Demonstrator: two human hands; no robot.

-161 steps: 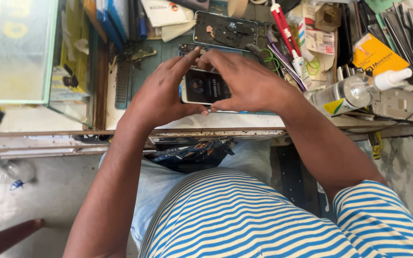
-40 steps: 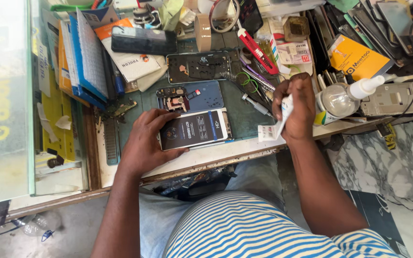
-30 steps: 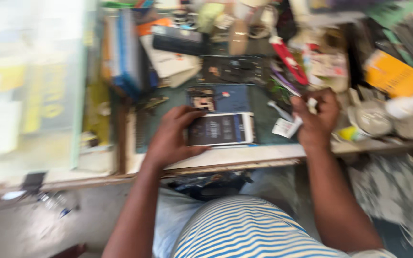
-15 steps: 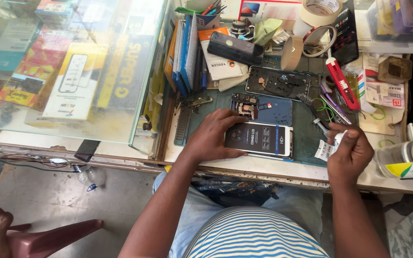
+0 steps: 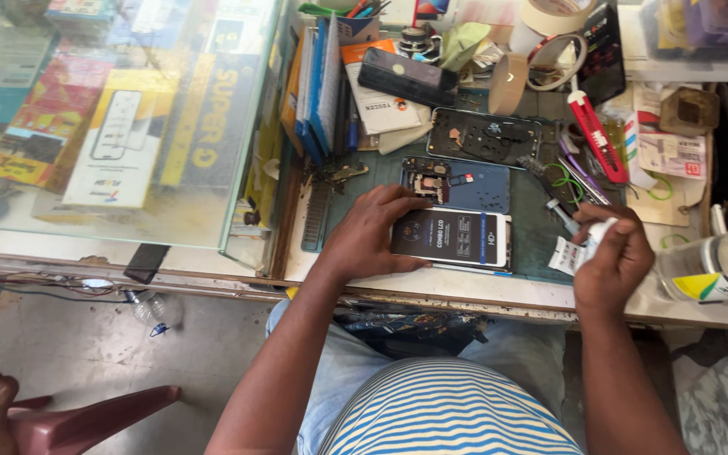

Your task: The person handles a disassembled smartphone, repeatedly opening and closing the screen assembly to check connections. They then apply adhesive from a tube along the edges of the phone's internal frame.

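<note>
Fingers [image 5: 398,221] of the left hand [image 5: 370,234] lie spread flat on the left end of a phone screen panel [image 5: 455,239], pressing it onto the green mat [image 5: 526,221] near the counter's [image 5: 465,291] front edge. To the right, the right hand [image 5: 612,259] pinches a small white packet [image 5: 568,251] between closed fingers. Just beyond the panel lies an opened blue phone body [image 5: 465,182]; a clear bottle [image 5: 718,266] lies far right.

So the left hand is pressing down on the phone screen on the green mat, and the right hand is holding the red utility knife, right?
Not quite. In the head view the right hand holds a small white tube, not the red utility knife, which lies untouched further back on the bench. The left hand does rest on the phone screen on the green mat.
</note>
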